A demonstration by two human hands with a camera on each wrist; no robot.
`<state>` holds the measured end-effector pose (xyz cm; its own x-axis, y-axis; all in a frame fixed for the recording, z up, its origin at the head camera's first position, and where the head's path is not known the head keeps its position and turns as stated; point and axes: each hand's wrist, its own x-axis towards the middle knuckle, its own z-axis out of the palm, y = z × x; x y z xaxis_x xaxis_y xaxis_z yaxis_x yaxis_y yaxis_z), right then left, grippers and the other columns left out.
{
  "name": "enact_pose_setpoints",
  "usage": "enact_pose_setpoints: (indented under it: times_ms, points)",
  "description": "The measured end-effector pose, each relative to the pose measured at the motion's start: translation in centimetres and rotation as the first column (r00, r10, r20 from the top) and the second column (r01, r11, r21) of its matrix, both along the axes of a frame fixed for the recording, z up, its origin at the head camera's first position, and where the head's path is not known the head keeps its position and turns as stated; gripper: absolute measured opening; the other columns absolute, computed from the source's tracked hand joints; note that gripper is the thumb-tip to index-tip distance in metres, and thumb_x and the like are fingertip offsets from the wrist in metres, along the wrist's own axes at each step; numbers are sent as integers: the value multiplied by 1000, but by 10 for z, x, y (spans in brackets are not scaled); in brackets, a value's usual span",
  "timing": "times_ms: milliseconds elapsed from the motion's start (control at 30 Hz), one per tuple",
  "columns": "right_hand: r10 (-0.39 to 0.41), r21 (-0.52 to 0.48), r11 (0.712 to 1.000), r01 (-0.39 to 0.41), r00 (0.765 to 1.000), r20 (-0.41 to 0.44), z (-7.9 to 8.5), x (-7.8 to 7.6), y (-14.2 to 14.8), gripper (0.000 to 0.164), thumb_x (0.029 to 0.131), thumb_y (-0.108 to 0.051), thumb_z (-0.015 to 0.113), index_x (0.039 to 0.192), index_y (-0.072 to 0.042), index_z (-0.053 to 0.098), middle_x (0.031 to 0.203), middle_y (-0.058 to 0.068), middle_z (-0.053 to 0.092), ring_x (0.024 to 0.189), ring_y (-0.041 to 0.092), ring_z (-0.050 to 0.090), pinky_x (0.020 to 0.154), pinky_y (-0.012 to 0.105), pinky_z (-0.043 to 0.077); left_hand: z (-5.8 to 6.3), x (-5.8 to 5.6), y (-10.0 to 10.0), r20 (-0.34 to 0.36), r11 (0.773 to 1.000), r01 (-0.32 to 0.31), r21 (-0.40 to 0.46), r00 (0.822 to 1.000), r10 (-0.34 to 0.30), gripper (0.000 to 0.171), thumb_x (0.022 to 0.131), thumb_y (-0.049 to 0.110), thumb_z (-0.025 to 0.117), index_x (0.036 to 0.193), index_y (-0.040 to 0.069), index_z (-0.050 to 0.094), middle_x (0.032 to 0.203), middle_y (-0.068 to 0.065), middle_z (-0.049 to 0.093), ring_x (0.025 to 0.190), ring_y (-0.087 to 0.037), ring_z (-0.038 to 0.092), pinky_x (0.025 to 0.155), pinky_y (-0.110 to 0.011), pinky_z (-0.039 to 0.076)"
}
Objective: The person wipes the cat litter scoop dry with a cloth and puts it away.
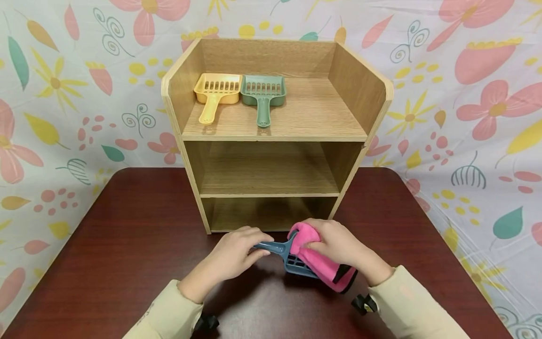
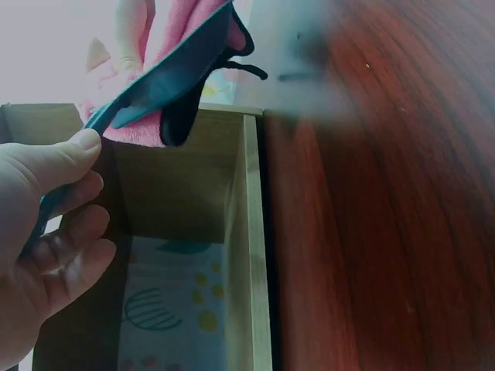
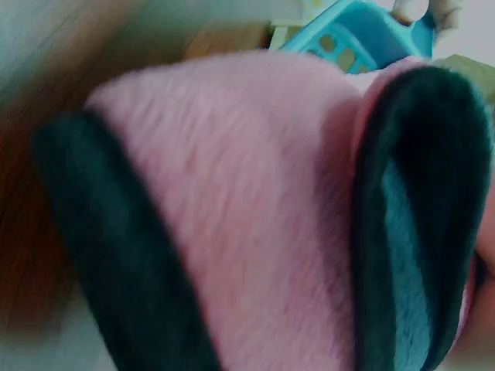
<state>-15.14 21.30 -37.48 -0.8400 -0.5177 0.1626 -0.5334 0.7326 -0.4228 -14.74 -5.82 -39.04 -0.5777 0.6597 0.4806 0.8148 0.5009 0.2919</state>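
Observation:
A blue litter scoop [image 1: 298, 266] with a slotted basin is held over the table in front of the shelf. My left hand [image 1: 238, 252] grips its handle, thumb on one side and fingers on the other, as the left wrist view also shows. In my right hand [image 1: 338, 241] is a pink cloth [image 1: 320, 266] with dark edging, pressed against the scoop's basin and covering part of it. The cloth [image 3: 240, 209] fills most of the right wrist view, hiding most of that hand; the scoop [image 3: 363, 35] shows behind it.
A wooden shelf unit [image 1: 271, 137] stands at the back of the dark red table [image 1: 139, 245]. On its top level, a yellow scoop [image 1: 217, 94] and a green scoop [image 1: 263, 96] lie side by side at the left. A flowered cloth backdrop [image 1: 444, 108] hangs behind.

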Motion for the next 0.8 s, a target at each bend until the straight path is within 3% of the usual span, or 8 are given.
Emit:
enact_pose_setpoints:
  times_ms: [133, 400, 700, 800]
  points:
    - [-28, -4, 1000, 28, 999, -33, -2, -1, 7, 37, 80, -21, 74, 116, -22, 63, 90, -9, 66, 75, 5, 55, 70, 24, 48, -2, -2, -5, 1, 999, -12, 35, 1000, 12, 21, 85, 25, 70, 104, 16, 67, 88, 9, 67, 78, -7, 59, 69, -25, 50]
    - [-65, -39, 997, 65, 998, 1, -3, -7, 16, 33, 81, -17, 73, 113, -18, 65, 88, -6, 68, 74, 6, 56, 70, 25, 49, -9, -7, -14, 62, 997, -61, 47, 996, 58, 22, 85, 26, 70, 104, 16, 68, 89, 8, 67, 74, -6, 55, 67, -25, 49]
    - [-82, 117, 990, 83, 996, -21, 2, -7, 0, 36, 82, -21, 73, 115, -15, 62, 97, -2, 66, 78, 11, 57, 73, 32, 50, -8, -7, -10, 64, 999, -32, 42, 998, 29, 23, 83, 20, 72, 104, 14, 68, 88, 7, 67, 78, -8, 59, 73, -27, 50]
    - [-38, 147, 988, 42, 999, -30, 4, -5, -9, 35, 82, -22, 72, 115, -17, 62, 101, -3, 65, 81, 10, 57, 73, 30, 49, -7, -8, -6, 68, 1000, -2, 14, 998, 1, 22, 84, 20, 71, 106, 14, 68, 90, 6, 67, 83, -9, 61, 76, -28, 51]
